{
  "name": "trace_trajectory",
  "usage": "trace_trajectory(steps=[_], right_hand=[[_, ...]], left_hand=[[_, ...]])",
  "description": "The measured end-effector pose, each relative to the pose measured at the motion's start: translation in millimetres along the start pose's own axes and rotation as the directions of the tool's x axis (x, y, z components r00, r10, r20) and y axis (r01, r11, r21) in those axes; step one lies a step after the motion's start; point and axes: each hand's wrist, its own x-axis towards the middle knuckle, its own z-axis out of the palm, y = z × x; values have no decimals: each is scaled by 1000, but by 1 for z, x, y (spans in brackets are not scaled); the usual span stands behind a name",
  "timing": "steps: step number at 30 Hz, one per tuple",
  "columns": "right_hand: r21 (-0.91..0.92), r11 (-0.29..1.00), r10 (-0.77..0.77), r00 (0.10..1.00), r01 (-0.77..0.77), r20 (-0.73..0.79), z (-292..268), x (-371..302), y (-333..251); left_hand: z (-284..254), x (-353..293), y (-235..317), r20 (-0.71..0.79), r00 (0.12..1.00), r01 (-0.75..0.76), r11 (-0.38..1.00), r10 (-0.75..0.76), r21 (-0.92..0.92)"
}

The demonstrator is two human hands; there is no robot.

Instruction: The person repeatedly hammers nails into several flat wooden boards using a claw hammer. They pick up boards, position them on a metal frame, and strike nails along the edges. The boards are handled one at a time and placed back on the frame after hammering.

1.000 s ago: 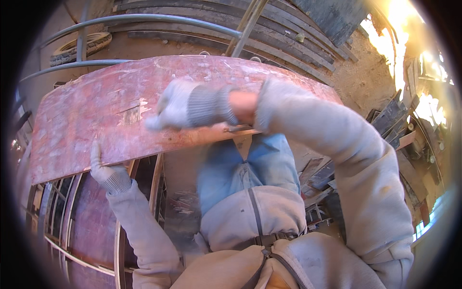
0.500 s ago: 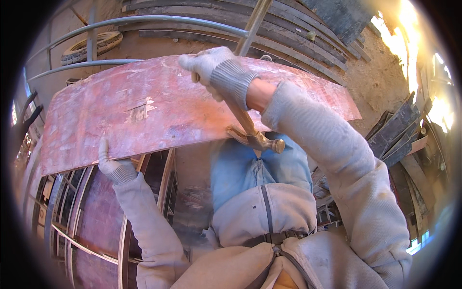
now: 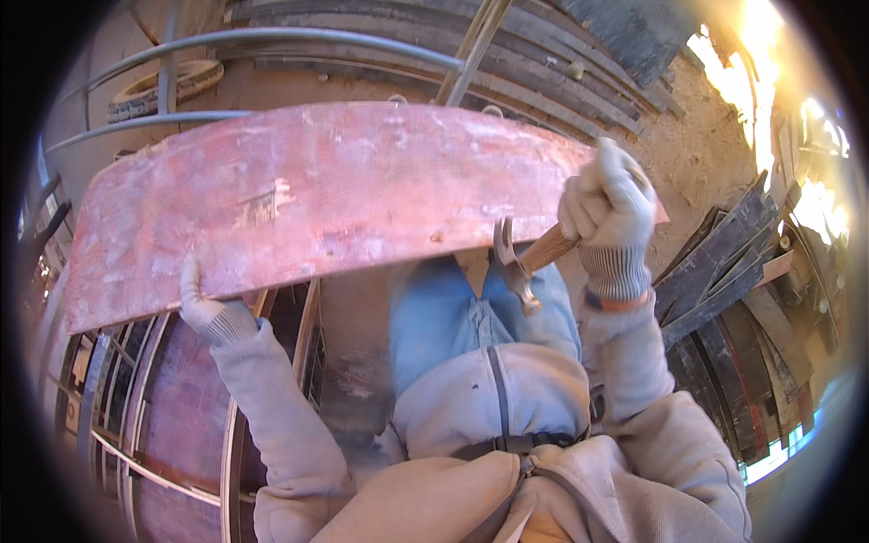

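Observation:
A large reddish plywood board lies flat across the view, held up in front of me. My left hand, in a grey glove, grips its near edge at the lower left. My right hand, also gloved, is closed around the wooden handle of a claw hammer at the board's right end. The hammer's metal head hangs just under the board's near edge, over my blue trousers.
Below the board a metal and wood frame with reddish panels drops away at the left. Curved steel pipes and stacked planks lie on the ground beyond. Dark boards lean in a pile at the right on sandy soil.
My right hand swung from the middle of the board's top over to its right end, and the hammer came down beneath the near edge. My left hand kept its grip.

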Motion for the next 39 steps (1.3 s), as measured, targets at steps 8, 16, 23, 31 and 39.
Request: trace_trajectory(steps=[8, 16, 23, 31, 39], right_hand=[[-343, 820, 366, 881, -457, -299, -144, -6, 21], [74, 765, 630, 719, -640, -295, -247, -8, 132], [273, 844, 535, 745, -461, -399, -263, 8, 160], [210, 906, 422, 746, -367, -516, -257, -39, 104], [19, 999, -18, 895, 29, -445, -246, -85, -23]], left_hand=[[-12, 23, 1, 128, 984, 125, 992, -121, -30], [7, 15, 25, 97, 988, 109, 985, -122, 135], [33, -27, 60, 35, 999, 10, 977, -18, 215], [25, -96, 89, 175, 970, -214, 938, 170, 273], [13, -163, 39, 275, 961, -76, 990, 40, 123]])
